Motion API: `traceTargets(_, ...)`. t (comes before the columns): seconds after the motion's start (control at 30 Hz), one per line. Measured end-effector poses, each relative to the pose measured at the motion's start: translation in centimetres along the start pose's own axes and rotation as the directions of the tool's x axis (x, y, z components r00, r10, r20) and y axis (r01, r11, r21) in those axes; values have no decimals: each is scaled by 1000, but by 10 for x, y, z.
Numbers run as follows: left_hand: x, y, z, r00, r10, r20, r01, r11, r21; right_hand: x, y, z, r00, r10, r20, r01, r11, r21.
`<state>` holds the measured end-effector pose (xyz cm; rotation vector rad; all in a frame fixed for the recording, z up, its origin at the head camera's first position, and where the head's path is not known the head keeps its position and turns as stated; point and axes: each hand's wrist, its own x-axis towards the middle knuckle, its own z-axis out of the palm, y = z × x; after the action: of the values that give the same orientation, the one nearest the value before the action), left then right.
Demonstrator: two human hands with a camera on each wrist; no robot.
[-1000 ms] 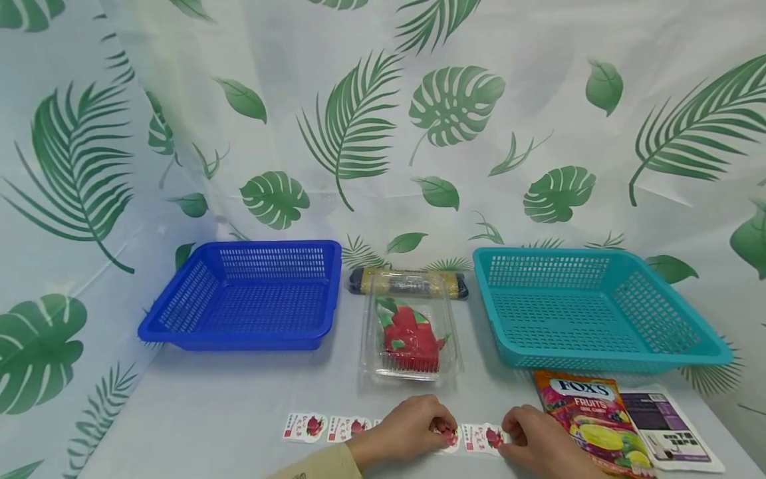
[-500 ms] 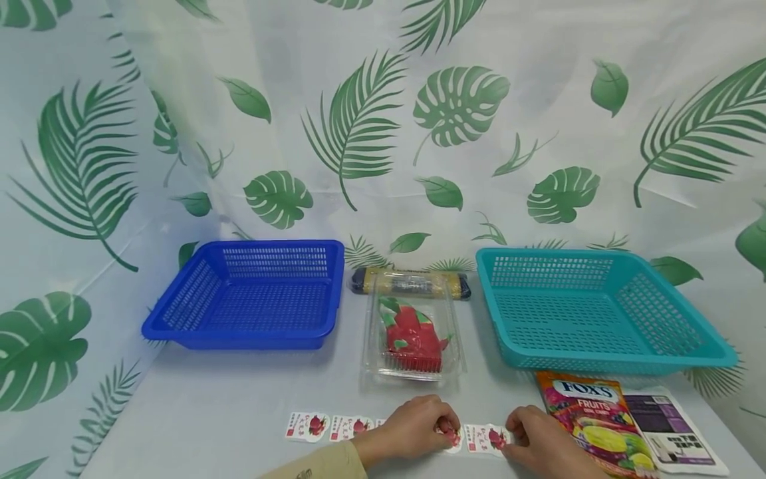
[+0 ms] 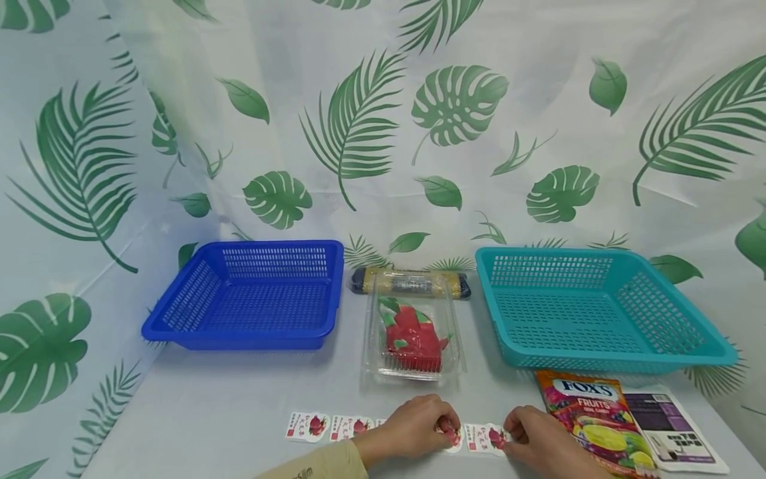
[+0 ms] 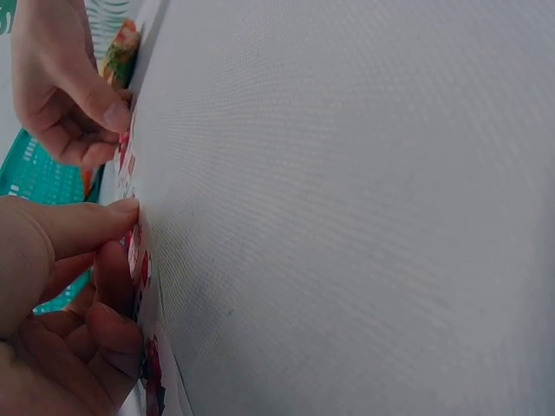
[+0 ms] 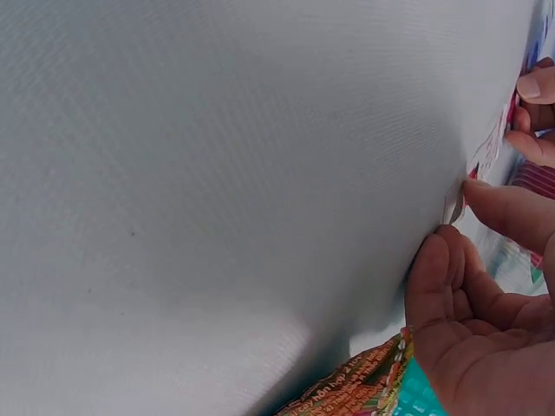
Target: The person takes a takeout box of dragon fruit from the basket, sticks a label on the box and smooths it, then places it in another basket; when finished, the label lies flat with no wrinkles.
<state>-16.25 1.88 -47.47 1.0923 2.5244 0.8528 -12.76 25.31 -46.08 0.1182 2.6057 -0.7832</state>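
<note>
A row of white stickers [image 3: 308,426] with dragon fruit pictures lies along the table's front. My left hand [image 3: 419,427] reaches over the row, covering its middle, and pinches a sticker [image 3: 450,439] by its edge with thumb and forefinger. At the row's right end, my right hand [image 3: 541,439] grips the last sticker [image 3: 486,439] between thumb and fingertips. A pale corner of that sticker [image 5: 453,206] stands up between them in the right wrist view. Behind the hands, a clear plastic box [image 3: 372,364] holds a red dragon fruit [image 3: 411,332] with green tips.
At the back left sits a blue basket [image 3: 239,344], and at the back right a teal basket [image 3: 574,362]. A yellow and dark wrapped pack [image 3: 362,281] lies behind the box. Beside my right hand are an orange candy bag [image 3: 598,419] and a purple-and-white pack [image 3: 673,432].
The head view has shifted slightly. Both hands keep their places on the stickers, and nothing else has visibly moved.
</note>
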Motion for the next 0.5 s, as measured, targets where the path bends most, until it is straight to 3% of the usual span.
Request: traceTargets(0.5, 1, 1, -1, 1000, -10, 5, 10, 1000, 2, 2, -3, 2, 999, -42, -31, 42, 999, -2)
